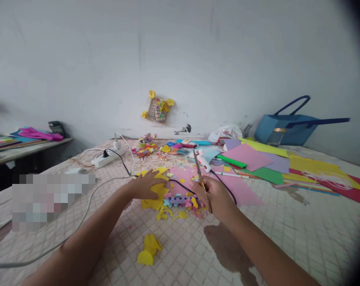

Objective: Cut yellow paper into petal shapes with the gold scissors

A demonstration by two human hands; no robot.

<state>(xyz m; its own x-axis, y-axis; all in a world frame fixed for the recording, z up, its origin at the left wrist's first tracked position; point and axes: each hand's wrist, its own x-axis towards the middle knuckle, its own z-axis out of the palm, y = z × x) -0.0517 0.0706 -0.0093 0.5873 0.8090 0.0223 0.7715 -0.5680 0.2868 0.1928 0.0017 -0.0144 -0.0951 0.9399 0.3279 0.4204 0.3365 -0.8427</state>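
Observation:
My left hand (145,184) lies with its fingers spread over a cut yellow sheet (152,203) on the table; whether it pinches the sheet is not visible. Scissors (197,165) are in my right hand (214,196), blades pointing up and away. Between and below the hands are yellow scraps (164,213) and a purple strip with dark dots (180,200). Behind them lies a pink sheet (180,173). Nearer to me sit yellow paper pieces (150,248). A white glue gun (203,161) rests just beyond the scissors.
At left are a power strip (108,158) and a white cable (90,200) crossing the table. Coloured sheets (251,157) and a blue bag (287,129) are at right. A decorated frame (158,108) hangs on the wall; a second table (27,147) stands far left.

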